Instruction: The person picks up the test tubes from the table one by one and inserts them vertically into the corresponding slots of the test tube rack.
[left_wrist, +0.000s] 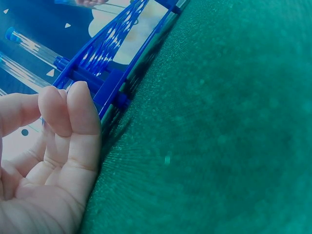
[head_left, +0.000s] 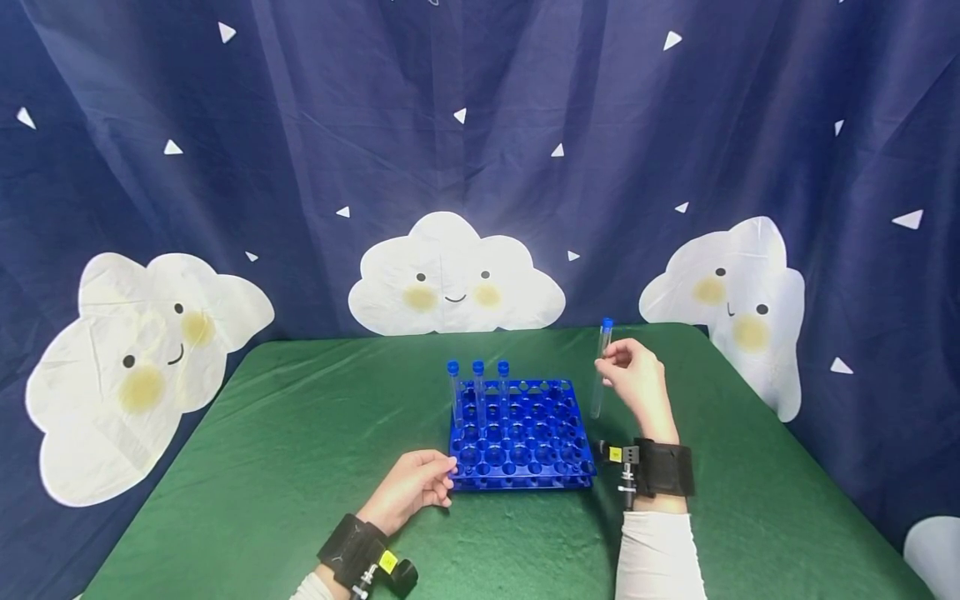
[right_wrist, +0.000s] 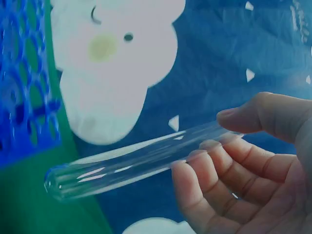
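Note:
A blue test-tube rack [head_left: 519, 433] stands on the green table [head_left: 285, 467]; three clear tubes with blue caps [head_left: 477, 367] stand along its far row at the left. My right hand [head_left: 636, 379] pinches a clear blue-capped tube [head_left: 601, 371] upright in the air just right of the rack. In the right wrist view the tube [right_wrist: 131, 163] lies between thumb and fingers [right_wrist: 209, 161]. My left hand [head_left: 412, 486] rests on the cloth with fingertips touching the rack's near-left corner; in the left wrist view the fingers [left_wrist: 73, 122] lie against the rack's edge [left_wrist: 105, 83].
A dark blue curtain with white smiling clouds [head_left: 453, 279] hangs behind the table. The green cloth runs bare to the left and right of the rack. The table's right edge [head_left: 757, 392] lies near my right hand.

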Demonstrator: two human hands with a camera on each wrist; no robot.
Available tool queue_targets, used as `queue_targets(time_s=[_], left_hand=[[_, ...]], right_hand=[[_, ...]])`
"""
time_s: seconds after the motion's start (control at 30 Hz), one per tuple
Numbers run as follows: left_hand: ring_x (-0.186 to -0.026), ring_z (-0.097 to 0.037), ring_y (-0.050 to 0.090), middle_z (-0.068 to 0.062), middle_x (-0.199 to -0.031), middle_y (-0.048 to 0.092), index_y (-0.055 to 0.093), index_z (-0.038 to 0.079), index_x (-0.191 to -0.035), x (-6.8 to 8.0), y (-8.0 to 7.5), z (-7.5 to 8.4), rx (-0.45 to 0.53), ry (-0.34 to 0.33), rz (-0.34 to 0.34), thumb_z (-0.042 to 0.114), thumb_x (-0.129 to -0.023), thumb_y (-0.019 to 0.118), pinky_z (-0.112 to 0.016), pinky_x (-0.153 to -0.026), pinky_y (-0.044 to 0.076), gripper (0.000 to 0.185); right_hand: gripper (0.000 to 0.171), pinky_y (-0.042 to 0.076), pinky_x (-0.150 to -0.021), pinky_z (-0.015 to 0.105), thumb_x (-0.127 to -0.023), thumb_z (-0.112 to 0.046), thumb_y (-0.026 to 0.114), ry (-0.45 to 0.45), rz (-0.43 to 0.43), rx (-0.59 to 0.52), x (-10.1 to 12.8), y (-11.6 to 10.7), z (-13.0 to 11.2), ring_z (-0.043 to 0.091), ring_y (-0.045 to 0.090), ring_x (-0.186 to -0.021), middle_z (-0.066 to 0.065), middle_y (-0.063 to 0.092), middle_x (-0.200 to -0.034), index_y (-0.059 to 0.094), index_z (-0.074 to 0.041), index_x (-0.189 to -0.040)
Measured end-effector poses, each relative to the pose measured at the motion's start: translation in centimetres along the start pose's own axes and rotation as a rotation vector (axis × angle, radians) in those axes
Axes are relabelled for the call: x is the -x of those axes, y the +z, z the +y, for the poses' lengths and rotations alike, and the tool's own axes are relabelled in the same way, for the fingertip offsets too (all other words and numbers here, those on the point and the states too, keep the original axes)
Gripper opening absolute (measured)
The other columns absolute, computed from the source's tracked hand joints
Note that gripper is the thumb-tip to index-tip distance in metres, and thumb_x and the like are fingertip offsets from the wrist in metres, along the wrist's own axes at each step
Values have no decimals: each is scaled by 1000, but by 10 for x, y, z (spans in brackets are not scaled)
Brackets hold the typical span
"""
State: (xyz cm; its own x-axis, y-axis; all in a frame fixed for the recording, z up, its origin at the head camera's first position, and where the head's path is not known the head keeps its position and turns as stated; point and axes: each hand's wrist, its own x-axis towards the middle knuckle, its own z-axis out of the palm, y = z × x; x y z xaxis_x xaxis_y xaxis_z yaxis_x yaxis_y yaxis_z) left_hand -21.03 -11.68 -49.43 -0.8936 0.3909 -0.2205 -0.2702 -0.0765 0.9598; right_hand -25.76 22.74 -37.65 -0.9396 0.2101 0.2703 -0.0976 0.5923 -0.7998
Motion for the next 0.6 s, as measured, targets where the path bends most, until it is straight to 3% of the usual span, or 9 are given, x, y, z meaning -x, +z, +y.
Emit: queue_targets(time_s=[0.23,0.6], left_hand=[[-57,-7,57,4,-71,62,59,3,-95,0,-1,-1,2,-1,-2,20,-94,63,-29,-66,59,18],[-57,-6,57,4,-72,62,60,4,-94,0,0,0,2,-4,-1,20,-94,63,-29,-66,59,17]], right_hand=[[18,58,-65,19,-86,-8,68,-91,-84,-83,3,21,-19,10,63,-74,16,67,-92,61,1,-100],[16,51,-68,28,-85,-10,71,-223,-221,-27,11,46,-39,19,61,-76,9,67,-87,60,-6,-95]])
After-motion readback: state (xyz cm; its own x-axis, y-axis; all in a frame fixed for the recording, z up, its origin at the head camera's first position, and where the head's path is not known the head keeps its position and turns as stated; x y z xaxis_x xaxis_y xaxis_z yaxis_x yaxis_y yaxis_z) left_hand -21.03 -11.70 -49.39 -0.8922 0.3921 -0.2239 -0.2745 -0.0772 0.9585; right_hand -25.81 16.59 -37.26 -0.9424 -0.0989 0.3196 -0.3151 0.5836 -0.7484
